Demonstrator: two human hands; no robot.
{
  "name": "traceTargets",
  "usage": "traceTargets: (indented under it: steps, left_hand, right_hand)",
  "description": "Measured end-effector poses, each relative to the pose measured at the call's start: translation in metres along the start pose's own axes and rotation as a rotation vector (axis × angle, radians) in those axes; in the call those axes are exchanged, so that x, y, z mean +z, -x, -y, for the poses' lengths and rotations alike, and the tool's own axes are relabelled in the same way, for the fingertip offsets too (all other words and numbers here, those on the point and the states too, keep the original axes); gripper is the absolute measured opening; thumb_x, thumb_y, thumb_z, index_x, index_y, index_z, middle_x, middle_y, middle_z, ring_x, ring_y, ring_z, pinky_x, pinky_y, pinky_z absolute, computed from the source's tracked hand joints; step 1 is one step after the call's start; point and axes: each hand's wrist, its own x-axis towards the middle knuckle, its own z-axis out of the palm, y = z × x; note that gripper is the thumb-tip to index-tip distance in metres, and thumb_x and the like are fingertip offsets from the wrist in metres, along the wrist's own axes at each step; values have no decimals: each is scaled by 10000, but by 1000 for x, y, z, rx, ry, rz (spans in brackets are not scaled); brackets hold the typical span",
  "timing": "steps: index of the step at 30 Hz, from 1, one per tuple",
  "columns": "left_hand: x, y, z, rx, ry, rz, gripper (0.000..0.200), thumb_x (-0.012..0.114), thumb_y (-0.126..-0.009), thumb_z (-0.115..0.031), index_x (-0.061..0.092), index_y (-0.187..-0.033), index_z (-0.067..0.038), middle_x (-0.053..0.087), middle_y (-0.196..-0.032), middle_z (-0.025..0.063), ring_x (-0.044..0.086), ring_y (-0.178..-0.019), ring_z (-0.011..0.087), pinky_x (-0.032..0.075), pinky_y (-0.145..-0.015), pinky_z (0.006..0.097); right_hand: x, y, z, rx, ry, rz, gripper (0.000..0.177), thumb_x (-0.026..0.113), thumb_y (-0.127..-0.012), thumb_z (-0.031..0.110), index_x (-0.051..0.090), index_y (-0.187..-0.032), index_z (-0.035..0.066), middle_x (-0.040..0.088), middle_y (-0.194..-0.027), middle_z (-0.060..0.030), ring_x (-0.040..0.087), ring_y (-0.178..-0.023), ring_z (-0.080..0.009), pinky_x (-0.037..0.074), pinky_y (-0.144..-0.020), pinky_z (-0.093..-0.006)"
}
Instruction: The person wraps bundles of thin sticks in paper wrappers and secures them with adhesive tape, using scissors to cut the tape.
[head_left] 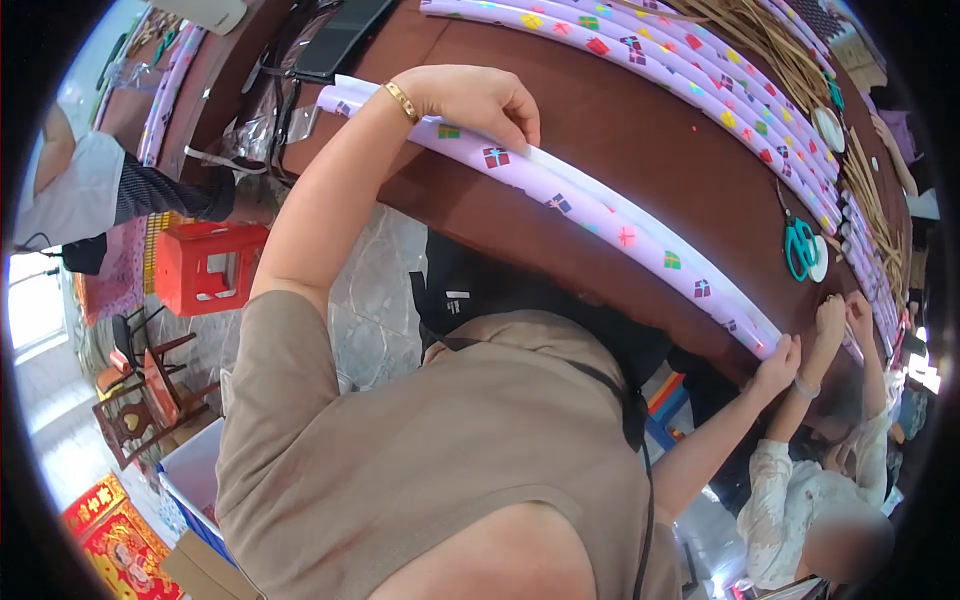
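A long roll of lilac wrapping paper (590,215) printed with colourful gift boxes lies along the near edge of the brown table. My left hand (480,105), with a gold bracelet at the wrist, pinches the roll's loose edge between thumb and fingers, left of its middle. At the roll's right end, my right hand (777,366) is closed around the paper. The roll's left end sticks out beyond my left forearm.
Several more patterned rolls (690,85) lie at the table's (620,130) far side beside brown strips (745,45). Teal scissors (800,250) and a white tape roll (820,258) lie to the right. A co-worker (810,500) works there. A red stool (190,270) stands left.
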Motion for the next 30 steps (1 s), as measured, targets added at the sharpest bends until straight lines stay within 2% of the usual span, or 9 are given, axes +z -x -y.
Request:
traceTargets:
  steps: [3, 5, 9, 17, 21, 26, 28, 30]
  left_hand:
    - [-1, 5, 3, -1, 30, -20, 238, 698, -855, -160, 735, -1043, -18, 736, -881, 37, 660, -785, 110, 514, -749, 269]
    - [2, 3, 1, 36, -21, -20, 219, 685, -856, -95, 723, -1048, 5, 728, -880, 46, 649, -765, 96, 517, -715, 261]
    - [5, -2, -5, 74, 3, -8, 201, 684, -846, -90, 724, -1024, -5, 725, -868, 38, 644, -756, 96, 511, -715, 262]
    - [-10, 15, 2, 22, -144, -43, 160, 641, -841, -65, 707, -973, -3, 712, -835, 46, 642, -761, 124, 508, -725, 291]
    - [-23, 32, 21, -40, -194, -94, 184, 637, -840, -64, 708, -996, 5, 718, -871, 62, 654, -803, 143, 521, -768, 304]
    - [-25, 45, 36, -21, -144, -151, 205, 656, -840, -86, 711, -1016, 4, 725, -897, 73, 665, -825, 156, 523, -783, 306]
    - [-21, 44, 32, -36, -126, -168, 209, 664, -839, -95, 713, -1016, 5, 728, -905, 76, 667, -831, 161, 523, -786, 306]
    - [-19, 43, 32, -18, -137, -144, 200, 668, -838, -110, 719, -994, 4, 730, -899, 75, 668, -821, 165, 523, -779, 303]
  right_hand:
    - [-1, 1, 4, -3, 36, 0, 370, 605, -966, 255, 677, -1009, -105, 533, -1413, -225, 501, -1291, -297, 339, -1103, -368]
    - [0, 1, 6, -10, 53, 0, 367, 604, -968, 251, 673, -1017, -106, 532, -1416, -219, 502, -1288, -291, 343, -1100, -365]
    - [0, 5, 13, 37, 7, -11, 367, 599, -973, 247, 665, -1017, -111, 515, -1435, -218, 499, -1289, -287, 346, -1094, -361]
    - [-1, -4, 1, 80, -44, 36, 369, 601, -969, 238, 656, -1038, -120, 498, -1459, -205, 496, -1292, -272, 350, -1093, -357]
    - [-1, -1, 12, 112, -28, 15, 399, 597, -969, 235, 629, -1123, -132, 501, -1457, -202, 494, -1296, -272, 349, -1098, -354]
    - [0, -4, 9, 133, -46, 13, 449, 591, -973, 236, 586, -1228, -132, 505, -1456, -197, 503, -1289, -273, 350, -1101, -354]
    - [-2, -4, 9, 92, 64, 8, 543, 603, -974, 245, 507, -1364, -120, 562, -1382, -207, 552, -1232, -263, 407, -1059, -351]
    - [-3, -4, 8, 93, 48, 13, 542, 600, -975, 245, 507, -1364, -119, 561, -1385, -208, 550, -1235, -263, 407, -1060, -350]
